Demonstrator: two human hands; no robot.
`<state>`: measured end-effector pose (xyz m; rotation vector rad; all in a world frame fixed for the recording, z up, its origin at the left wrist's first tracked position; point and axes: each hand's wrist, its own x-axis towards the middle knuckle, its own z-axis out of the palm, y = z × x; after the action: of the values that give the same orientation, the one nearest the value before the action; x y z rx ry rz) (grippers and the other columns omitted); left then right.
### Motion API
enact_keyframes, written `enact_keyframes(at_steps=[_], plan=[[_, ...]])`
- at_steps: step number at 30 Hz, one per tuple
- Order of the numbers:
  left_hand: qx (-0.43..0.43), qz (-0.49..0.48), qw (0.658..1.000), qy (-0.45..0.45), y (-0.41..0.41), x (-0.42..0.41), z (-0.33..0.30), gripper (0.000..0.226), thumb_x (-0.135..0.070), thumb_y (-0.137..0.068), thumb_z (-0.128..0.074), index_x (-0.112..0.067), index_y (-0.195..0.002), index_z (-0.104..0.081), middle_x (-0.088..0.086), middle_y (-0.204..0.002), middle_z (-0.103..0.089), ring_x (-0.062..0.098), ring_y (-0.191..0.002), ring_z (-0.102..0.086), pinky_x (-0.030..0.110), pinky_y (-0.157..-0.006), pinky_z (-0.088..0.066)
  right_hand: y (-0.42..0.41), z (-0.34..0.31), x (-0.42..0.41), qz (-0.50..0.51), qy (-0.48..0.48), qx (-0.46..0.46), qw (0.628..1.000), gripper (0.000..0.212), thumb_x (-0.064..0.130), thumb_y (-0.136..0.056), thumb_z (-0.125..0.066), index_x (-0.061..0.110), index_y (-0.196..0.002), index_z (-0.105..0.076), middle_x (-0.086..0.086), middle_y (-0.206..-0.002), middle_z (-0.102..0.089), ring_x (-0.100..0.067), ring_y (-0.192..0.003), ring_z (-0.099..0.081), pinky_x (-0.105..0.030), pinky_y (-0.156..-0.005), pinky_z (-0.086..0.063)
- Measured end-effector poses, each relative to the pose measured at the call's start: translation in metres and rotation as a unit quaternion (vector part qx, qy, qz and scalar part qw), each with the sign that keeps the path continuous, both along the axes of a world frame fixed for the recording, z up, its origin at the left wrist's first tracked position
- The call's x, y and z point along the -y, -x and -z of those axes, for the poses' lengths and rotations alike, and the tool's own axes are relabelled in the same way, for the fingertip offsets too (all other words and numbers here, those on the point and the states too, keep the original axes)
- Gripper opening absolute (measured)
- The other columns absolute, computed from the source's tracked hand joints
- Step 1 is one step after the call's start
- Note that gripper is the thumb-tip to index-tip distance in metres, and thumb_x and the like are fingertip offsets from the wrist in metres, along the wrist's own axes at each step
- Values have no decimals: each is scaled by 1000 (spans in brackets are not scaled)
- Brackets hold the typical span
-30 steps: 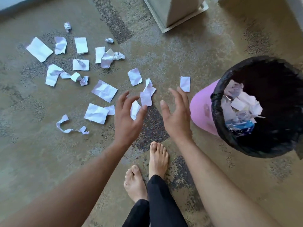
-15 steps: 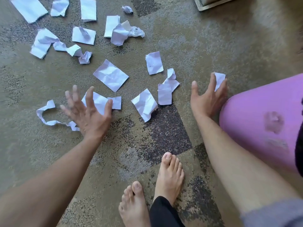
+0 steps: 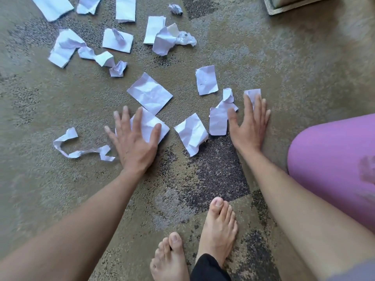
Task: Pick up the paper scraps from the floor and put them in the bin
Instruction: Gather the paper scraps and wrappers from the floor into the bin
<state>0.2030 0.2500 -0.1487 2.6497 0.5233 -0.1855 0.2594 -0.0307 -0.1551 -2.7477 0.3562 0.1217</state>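
- Most of the job looks undone: many paper scraps [image 3: 149, 93] lie on the carpet [image 3: 263, 67] from upper left to frame centre
- Left hand [image 3: 133, 138] spread flat on one creased scrap, right hand [image 3: 248, 122] flat, fingers wide, touching two more; neither grips anything
- Scraps are white, torn, crumpled, light
- Pink bin [image 3: 332, 159] at right edge; its contents can't be seen
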Motion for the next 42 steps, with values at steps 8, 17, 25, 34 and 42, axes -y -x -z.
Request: enact_keyframes(at_steps=[8,17,25,34,42], plan=[[127,76,987,65,-25,17,-7,58,-53,-95,-46,-18,-141,-45,7,-158,-29,27,-150,-15,50,-121,-9,8,-7,-40,-167,-84,28,982,67,70,-92,-22,36,-150,-23,-8,-161,-21,-24,-149,-18,-45,-121,-7],[-8,125,992,23,-103,-15,-7,82,-80,-82,-40,-36,-150,-27,7,-163,-15,32,-151,-3,58,-119,4,-74,-22,-71,-213,-61,-75,972,78,76,-87,-35,38,-153,-18,-2,-165,-4,-22,-151,-3,-51,-120,3],[25,269,959,85,-56,5,-10,73,-72,-84,-41,-30,-142,-46,4,-152,-39,23,-149,-19,54,-120,-3,-31,-27,-58,-335,-47,-114,934,69,71,-86,-38,34,-144,-40,0,-162,-19,-18,-151,-6,-49,-121,3],[4,344,937,-62,14,5,-3,103,-94,-67,-35,-38,-152,-23,5,-160,-21,32,-151,-6,73,-108,5,25,-48,-50,-232,45,-145,961,104,83,-63,-59,43,-150,-18,-7,-161,-13,-34,-145,-16,-51,-111,-23],[142,310,937,-77,20,7,18,61,-75,-81,-50,-37,-128,-56,4,-132,-36,27,-125,-34,46,-103,-24,20,-55,-75,-233,-41,-183,954,66,37,-76,-79,35,-132,-45,-7,-143,-25,-33,-125,-34,-45,-92,-48]])
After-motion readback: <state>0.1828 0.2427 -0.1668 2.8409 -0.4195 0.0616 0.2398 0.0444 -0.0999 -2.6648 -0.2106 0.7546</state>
